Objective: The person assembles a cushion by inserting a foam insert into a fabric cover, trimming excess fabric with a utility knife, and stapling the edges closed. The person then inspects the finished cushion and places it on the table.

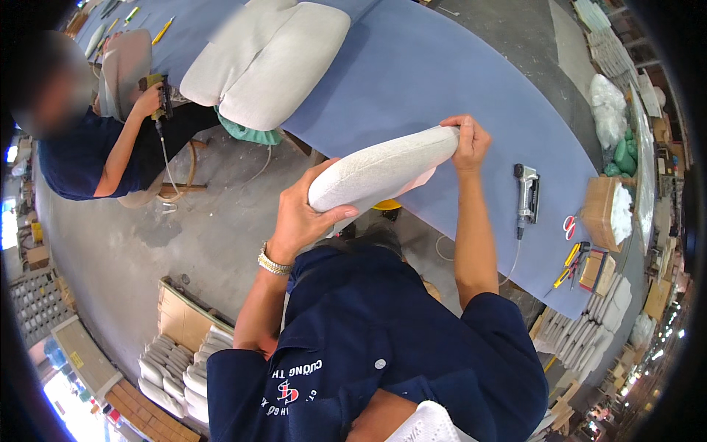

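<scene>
Both hands hold a pale cushion (383, 171) in the air over the near edge of the blue table (442, 81), its long axis running from lower left up to the right. The left hand (302, 217) has its fingers clamped round the lower, rounded end, and the right hand (468, 140) pinches the upper end shut between fingers and thumb. A stapler (526, 193) lies on the table just right of the right forearm, nearer that hand.

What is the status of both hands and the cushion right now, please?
Left hand and right hand grip pale cushion at either end. Held above blue table. Nothing in the way.
</scene>
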Available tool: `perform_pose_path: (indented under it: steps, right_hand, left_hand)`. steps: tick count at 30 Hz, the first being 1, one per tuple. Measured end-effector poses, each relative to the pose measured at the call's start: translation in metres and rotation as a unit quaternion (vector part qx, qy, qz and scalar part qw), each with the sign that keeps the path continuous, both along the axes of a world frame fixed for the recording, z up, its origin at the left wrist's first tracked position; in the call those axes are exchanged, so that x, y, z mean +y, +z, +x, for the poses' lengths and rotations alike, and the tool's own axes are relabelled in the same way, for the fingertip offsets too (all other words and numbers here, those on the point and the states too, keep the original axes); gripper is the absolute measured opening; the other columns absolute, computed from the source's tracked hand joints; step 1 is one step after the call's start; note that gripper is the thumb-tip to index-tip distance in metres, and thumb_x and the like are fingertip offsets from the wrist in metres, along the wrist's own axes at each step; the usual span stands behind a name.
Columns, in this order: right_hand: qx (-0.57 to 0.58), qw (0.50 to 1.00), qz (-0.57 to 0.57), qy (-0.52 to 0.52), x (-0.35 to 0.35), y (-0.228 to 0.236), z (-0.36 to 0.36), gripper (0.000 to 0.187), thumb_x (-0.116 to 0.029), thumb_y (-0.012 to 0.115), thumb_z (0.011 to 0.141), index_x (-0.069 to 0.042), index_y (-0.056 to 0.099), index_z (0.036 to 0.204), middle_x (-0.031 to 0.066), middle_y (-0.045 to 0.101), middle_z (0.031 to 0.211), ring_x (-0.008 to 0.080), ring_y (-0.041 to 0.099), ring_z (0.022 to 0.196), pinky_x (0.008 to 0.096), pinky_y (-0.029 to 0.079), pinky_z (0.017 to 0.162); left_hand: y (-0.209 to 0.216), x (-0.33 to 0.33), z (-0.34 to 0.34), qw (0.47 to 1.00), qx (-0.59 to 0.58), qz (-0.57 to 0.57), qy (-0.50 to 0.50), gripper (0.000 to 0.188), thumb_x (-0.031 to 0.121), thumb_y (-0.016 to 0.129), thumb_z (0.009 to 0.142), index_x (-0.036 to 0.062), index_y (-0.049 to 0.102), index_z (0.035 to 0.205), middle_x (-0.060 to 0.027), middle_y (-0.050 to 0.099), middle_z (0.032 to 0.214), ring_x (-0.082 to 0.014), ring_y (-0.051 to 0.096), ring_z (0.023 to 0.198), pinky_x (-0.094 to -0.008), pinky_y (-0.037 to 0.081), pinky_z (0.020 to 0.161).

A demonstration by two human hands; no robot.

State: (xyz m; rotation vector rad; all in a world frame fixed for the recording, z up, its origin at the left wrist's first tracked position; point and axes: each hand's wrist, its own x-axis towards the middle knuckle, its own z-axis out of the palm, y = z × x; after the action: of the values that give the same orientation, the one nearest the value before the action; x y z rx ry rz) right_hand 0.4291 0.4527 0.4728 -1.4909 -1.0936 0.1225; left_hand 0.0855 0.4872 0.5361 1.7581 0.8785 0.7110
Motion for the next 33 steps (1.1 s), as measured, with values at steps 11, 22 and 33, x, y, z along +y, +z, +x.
perform_pose_path:
  steps: [11,22,33]
  right_hand:
    - [-0.062,0.998,-0.031,-0.002,-0.019,-0.035,0.02,0.038,-0.023,0.046,0.101,0.002,0.071,0.088,0.0169,0.074,0.101,0.0248,0.067,0.095,0.0382,0.052,0.084]
    - [0.063,0.99,-0.125,0.013,0.008,-0.016,0.049,0.04,-0.028,0.049,0.105,0.004,0.073,0.103,0.016,0.072,0.12,0.022,0.065,0.104,0.0357,0.05,0.094]
    - [-0.062,0.995,-0.029,0.077,0.024,0.138,-0.013,0.047,-0.035,0.048,0.108,0.0,0.075,0.093,0.0058,0.072,0.079,0.0127,0.063,0.07,0.0292,0.049,0.065]
  left_hand:
    - [-0.046,0.007,-0.038,0.999,-0.033,-0.035,-0.007,0.08,0.027,0.096,0.068,-0.002,0.062,0.134,-0.0133,0.073,0.121,-0.0213,0.069,0.113,-0.0362,0.052,0.1]
    - [0.009,0.012,0.011,0.996,0.042,0.044,0.067,0.071,0.043,0.088,0.077,0.0033,0.063,0.131,-0.0195,0.075,0.106,-0.0351,0.074,0.098,-0.0411,0.058,0.086]
    - [0.069,0.021,0.103,0.985,-0.104,0.119,-0.076,0.073,0.026,0.079,0.087,-0.0005,0.048,0.148,-0.028,0.064,0.132,-0.0418,0.066,0.117,-0.0445,0.053,0.098]
